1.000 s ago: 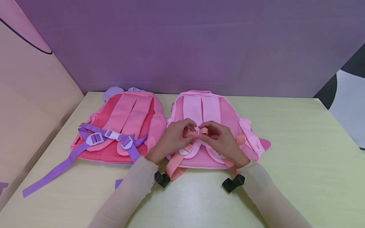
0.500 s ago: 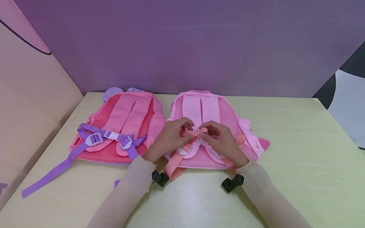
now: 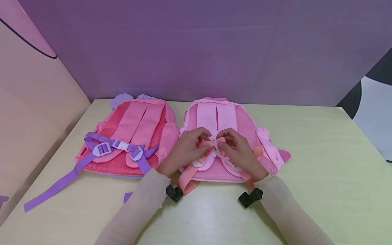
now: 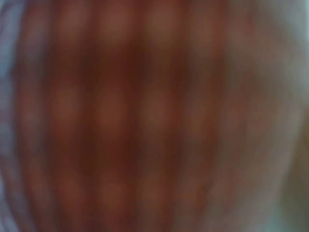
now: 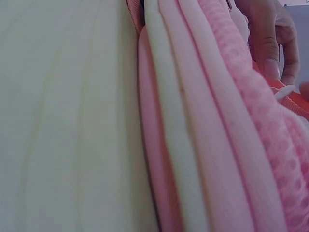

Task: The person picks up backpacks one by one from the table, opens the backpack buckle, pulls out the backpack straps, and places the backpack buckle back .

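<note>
A light pink backpack (image 3: pixel 245 120) lies on the table with its shoulder straps up. Over its middle, my left hand (image 3: pixel 190 146) pinches an orange strap (image 3: pixel 208 143) between thumb and fingers. Just to the right, my right hand (image 3: pixel 238 148) pinches the same orange webbing beyond a thin white plastic piece (image 3: pixel 216 144), which stands between the two hands. Fingers (image 5: pixel 268 48) of a hand reach down to the orange strap (image 5: pixel 294 101) and the white piece (image 5: pixel 285 92) in the right wrist view. The left wrist view is a blurred reddish close-up.
To the left lies a coral-pink backpack (image 3: pixel 137 119) with purple straps (image 3: pixel 65 178) joined by a white buckle (image 3: pixel 120 145); one strap tail trails over the pale table (image 3: pixel 321 170). A purple wall (image 3: pixel 214 51) rises behind. A loose orange strap loop (image 3: pixel 186 180) hangs at the front.
The curled orange loop at my right fingers has flattened, and my right fingers have shifted slightly right. The white piece between the hands shows more. My left hand keeps its hold.
</note>
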`<state>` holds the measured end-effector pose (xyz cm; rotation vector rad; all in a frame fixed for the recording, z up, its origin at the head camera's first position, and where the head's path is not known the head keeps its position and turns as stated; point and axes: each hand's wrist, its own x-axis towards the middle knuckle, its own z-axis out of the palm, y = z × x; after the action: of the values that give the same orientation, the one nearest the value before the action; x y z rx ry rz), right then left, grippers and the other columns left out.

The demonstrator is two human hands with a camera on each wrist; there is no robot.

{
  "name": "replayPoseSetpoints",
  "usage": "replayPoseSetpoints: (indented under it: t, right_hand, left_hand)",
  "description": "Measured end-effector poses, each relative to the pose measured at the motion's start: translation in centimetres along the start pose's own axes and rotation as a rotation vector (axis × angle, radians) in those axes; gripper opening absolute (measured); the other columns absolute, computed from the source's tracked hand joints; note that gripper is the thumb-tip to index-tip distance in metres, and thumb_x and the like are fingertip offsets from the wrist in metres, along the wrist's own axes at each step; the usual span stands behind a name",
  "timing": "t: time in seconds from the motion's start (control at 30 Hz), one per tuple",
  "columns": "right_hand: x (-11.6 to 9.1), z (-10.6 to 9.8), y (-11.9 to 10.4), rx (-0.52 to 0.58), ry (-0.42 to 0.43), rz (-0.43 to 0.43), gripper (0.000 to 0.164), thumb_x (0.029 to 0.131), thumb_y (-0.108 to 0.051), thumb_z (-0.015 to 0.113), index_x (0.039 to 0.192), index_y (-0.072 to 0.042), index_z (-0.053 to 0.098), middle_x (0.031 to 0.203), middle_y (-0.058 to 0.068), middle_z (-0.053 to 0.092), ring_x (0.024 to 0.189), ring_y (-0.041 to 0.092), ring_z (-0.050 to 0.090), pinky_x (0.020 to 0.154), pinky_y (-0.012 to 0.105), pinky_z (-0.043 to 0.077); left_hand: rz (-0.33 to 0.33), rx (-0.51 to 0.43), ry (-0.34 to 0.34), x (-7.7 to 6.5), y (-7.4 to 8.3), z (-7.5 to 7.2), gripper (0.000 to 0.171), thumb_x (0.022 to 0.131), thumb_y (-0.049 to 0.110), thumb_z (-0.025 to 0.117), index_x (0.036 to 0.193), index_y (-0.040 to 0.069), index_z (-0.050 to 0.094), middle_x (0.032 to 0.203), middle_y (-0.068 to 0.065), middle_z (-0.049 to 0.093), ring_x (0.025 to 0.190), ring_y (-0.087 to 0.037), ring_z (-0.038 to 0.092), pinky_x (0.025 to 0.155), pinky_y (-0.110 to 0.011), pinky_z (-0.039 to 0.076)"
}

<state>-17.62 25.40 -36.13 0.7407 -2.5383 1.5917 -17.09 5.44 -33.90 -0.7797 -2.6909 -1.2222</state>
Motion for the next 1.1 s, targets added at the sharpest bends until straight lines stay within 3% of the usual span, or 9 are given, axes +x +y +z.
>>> replayPoseSetpoints:
  t: [0.2,0.43,0.8,1.1]
  right_hand:
    - [0.0,0.0,-0.1,-0.017,-0.004,0.019,0.02,0.092,-0.008,0.061,0.111,-0.002,0.059,0.093,0.012,0.062,0.08,0.013,0.056,0.07,0.017,0.048]
    - [0.0,0.1,0.1,-0.033,0.04,-0.03,0.019,0.088,-0.006,0.066,0.107,-0.002,0.064,0.092,0.01,0.063,0.08,0.013,0.059,0.074,0.018,0.051]
    - [-0.1,0.0,-0.1,-0.005,0.052,-0.019,0.025,0.083,-0.006,0.072,0.107,-0.002,0.067,0.096,0.012,0.067,0.079,0.008,0.061,0.073,0.017,0.052]
    - [-0.1,0.2,-0.2,-0.024,0.071,-0.055,0.017,0.086,-0.006,0.068,0.103,-0.003,0.066,0.092,0.011,0.066,0.079,0.005,0.06,0.073,0.018,0.052]
  left_hand:
    - [0.007,-0.015,0.005,0.0,-0.1,0.1,0.034,0.083,0.014,0.073,0.114,0.006,0.06,0.097,-0.005,0.068,0.077,-0.014,0.055,0.067,-0.02,0.047]
    - [0.005,-0.057,-0.036,0.0,-0.1,0.5,0.035,0.082,0.018,0.075,0.112,0.01,0.06,0.102,-0.002,0.064,0.083,-0.012,0.055,0.071,-0.021,0.048]
    - [0.036,0.105,0.02,0.0,0.4,1.2,0.035,0.083,0.018,0.073,0.115,0.012,0.059,0.097,-0.002,0.07,0.07,-0.013,0.054,0.065,-0.021,0.044]
    - [0.014,0.132,0.05,-0.1,0.3,1.5,0.028,0.084,0.021,0.072,0.11,0.013,0.063,0.085,0.0,0.068,0.067,-0.011,0.051,0.061,-0.021,0.04]
